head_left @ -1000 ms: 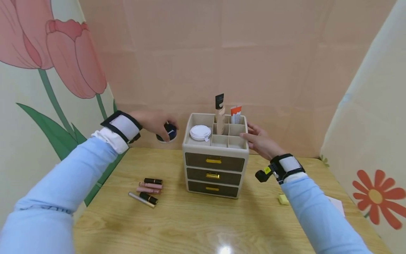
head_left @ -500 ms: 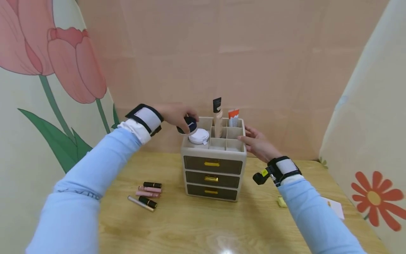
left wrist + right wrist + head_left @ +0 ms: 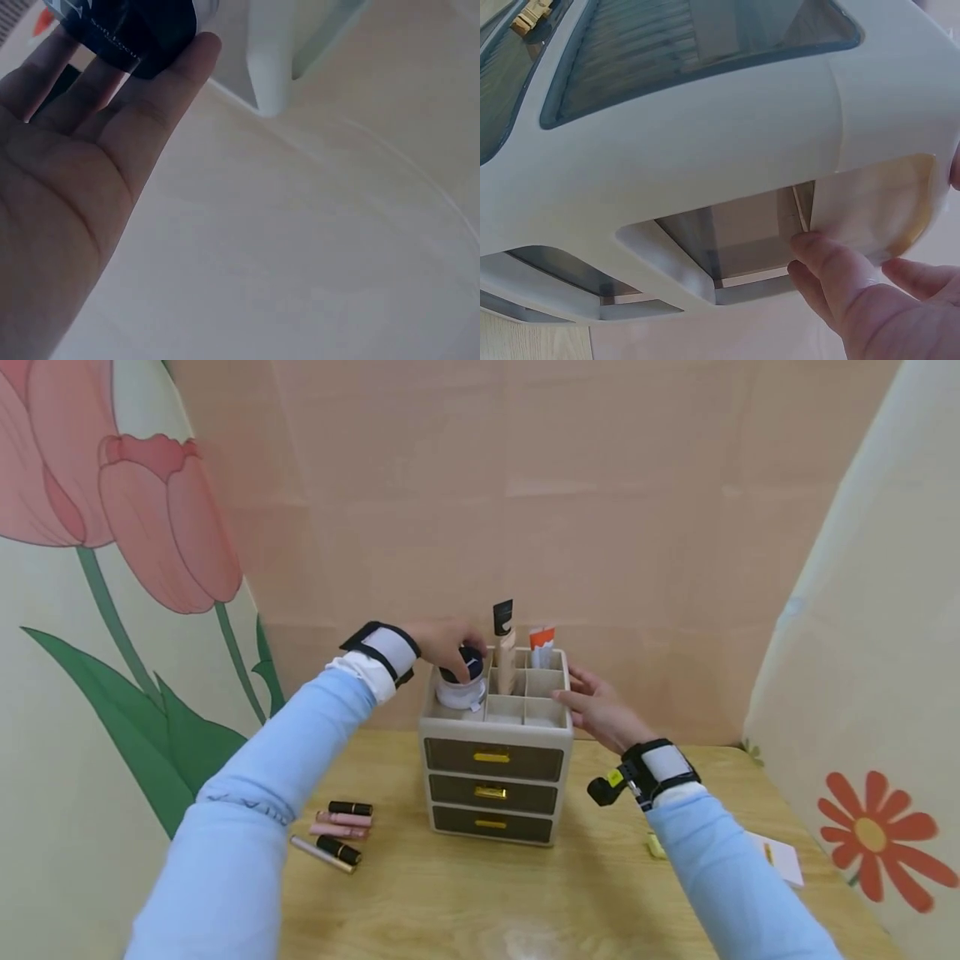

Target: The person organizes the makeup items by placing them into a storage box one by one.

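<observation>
My left hand (image 3: 444, 640) holds a dark blue, round cosmetic jar (image 3: 472, 661) with its thumb and fingers. The jar is over the left compartment of a makeup organizer (image 3: 493, 732), directly above a white round compact (image 3: 458, 697); whether the two touch is not clear. White lettering shows on the dark blue jar (image 3: 131, 37) in the left wrist view. My right hand (image 3: 606, 713) rests against the organizer's right side, thumb at the top rim. In the right wrist view, its fingertips touch the side wall near the openings of the organizer (image 3: 705, 142).
A beige tube (image 3: 506, 664) with a black cap and an orange-and-white tube (image 3: 542, 647) stand in the small compartments. Several lipsticks and slim tubes (image 3: 341, 831) lie at left on the wooden table (image 3: 450, 902). A yellow item (image 3: 656, 847) and white card-like item (image 3: 782, 862) lie right.
My left hand has carried the dark blue jar rightward from beside the organizer to above the white compact. My right hand stays against the organizer's side. The head view has shifted slightly.
</observation>
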Tool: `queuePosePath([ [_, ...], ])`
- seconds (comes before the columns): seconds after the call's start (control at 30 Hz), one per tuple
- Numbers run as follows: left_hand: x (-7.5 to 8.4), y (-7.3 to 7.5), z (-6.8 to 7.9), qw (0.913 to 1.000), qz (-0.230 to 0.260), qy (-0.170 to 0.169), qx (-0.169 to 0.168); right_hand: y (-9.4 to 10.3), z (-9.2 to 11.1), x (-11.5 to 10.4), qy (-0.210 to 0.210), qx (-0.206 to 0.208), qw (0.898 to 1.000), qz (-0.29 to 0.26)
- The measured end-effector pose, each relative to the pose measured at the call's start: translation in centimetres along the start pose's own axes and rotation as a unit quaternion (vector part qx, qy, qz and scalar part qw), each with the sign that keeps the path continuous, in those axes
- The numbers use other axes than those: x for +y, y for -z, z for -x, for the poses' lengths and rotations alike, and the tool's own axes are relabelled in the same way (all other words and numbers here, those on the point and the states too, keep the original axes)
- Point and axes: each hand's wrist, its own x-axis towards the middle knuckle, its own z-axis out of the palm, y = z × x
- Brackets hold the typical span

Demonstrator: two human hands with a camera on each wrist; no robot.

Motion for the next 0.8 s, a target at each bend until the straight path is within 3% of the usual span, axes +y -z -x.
queuePosePath([
  [0.57,-1.0,-0.7,-1.2,0.9992,-0.012,0.035,-0.017,-0.4,-0.5,-0.3,0.000,0.001,1.000,-0.003],
  [0.8,-1.1,-0.9,-1.6,0.9987,0.011,0.042,-0.027,-0.2,-0.5,-0.4,0.005,-0.006,1.000,-0.004],
])
